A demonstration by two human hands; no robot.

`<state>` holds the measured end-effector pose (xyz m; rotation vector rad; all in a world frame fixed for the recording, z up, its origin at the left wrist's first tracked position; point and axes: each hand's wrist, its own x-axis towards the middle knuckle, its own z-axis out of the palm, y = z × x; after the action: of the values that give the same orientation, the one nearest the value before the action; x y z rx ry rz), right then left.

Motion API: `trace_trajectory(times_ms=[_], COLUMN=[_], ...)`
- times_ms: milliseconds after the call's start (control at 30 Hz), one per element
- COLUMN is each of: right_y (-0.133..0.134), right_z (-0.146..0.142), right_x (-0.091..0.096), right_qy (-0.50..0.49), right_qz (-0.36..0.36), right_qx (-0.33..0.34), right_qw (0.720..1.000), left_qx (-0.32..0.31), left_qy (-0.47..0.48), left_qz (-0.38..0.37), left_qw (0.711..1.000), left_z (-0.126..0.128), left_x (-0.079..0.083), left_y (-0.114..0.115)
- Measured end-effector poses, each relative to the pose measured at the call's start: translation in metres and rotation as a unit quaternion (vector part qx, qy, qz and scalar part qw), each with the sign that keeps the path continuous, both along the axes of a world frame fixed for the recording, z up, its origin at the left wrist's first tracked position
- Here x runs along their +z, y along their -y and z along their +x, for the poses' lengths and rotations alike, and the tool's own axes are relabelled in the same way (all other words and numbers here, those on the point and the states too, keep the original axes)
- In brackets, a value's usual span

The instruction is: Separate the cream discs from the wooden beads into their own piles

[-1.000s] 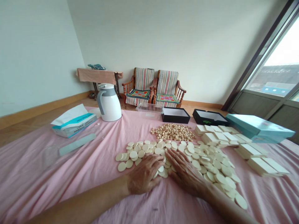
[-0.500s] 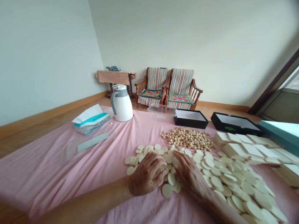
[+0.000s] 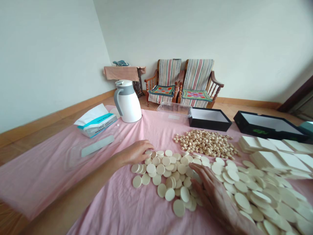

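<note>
I read left hand curled against the edge of the cream discs — right hand splayed flat beside them, neither gripping — discs lie spread, within easy reach.

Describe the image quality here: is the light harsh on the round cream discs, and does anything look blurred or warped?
In the head view, the light is soft, with only faint shadows by the round cream discs; the right hand looks blurred; and the black open box near the right edge looks stretched by the wide lens.
</note>
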<state>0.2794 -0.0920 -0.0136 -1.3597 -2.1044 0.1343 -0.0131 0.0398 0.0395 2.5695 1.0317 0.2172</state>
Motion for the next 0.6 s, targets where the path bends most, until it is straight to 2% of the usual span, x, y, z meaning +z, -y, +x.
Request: trace_trajectory(times_ms=[200,600], right_y=[0.002,0.001], right_z=[0.001,0.000], right_x=[0.001,0.002], right_qy=[0.009,0.009], right_qz=[-0.014,-0.014], right_qx=[-0.001,0.010], right_qw=[1.000,1.000], left_qx=[0.053,-0.007], left_qy=[0.011,0.026], left_qz=[-0.012,-0.099], left_qw=[0.998,0.995], left_z=[-0.003,-0.014], left_x=[0.002,0.006], left_y=[-0.004,0.002])
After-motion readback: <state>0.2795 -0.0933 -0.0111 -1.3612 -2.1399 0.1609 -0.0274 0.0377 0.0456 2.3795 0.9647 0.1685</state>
